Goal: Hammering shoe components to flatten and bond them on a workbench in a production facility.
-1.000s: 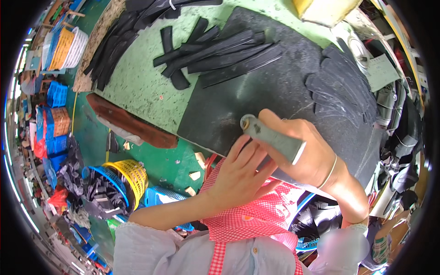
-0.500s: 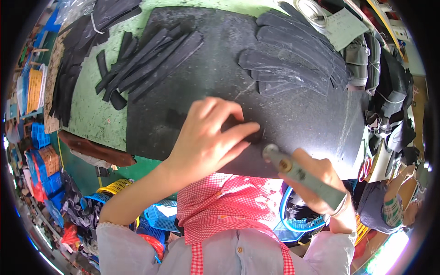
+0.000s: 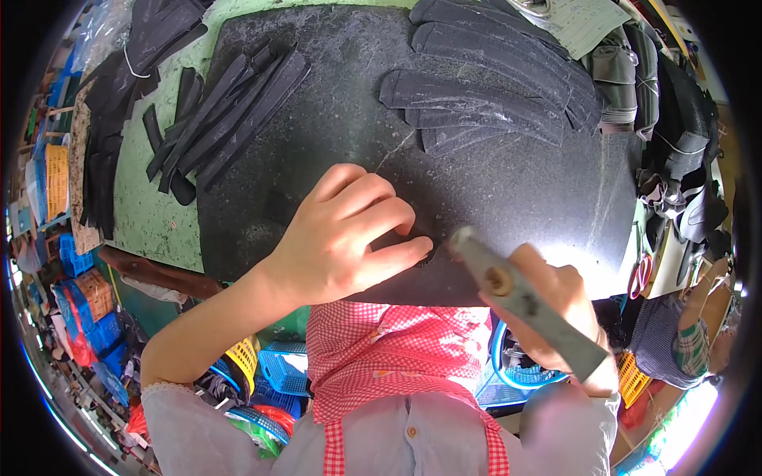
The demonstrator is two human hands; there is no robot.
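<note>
My left hand (image 3: 341,238) rests low over the black work mat (image 3: 500,194), its fingers curled and thumb drawn in. Something dark lies at the fingertips, hardly told apart from the mat, so its kind is unclear. To the right, my right hand (image 3: 567,293) grips a hammer (image 3: 528,305). The grey metal head is tilted, with one end close to the left thumb and above the mat. My right hand and the head hide most of the handle.
Narrow black strips (image 3: 238,119) lie at the mat's left, wider curved black pieces (image 3: 484,103) at the far right. Tied black bundles (image 3: 615,87) and red-handled scissors (image 3: 640,275) are at the right edge. Blue baskets (image 3: 283,369) stand below the table. Another person's arm (image 3: 698,317) shows at far right.
My left hand has shifted slightly left and its fingers have curled in more. The hammer stays near the thumb in my right hand. The view has moved a little, shifting the table pieces.
</note>
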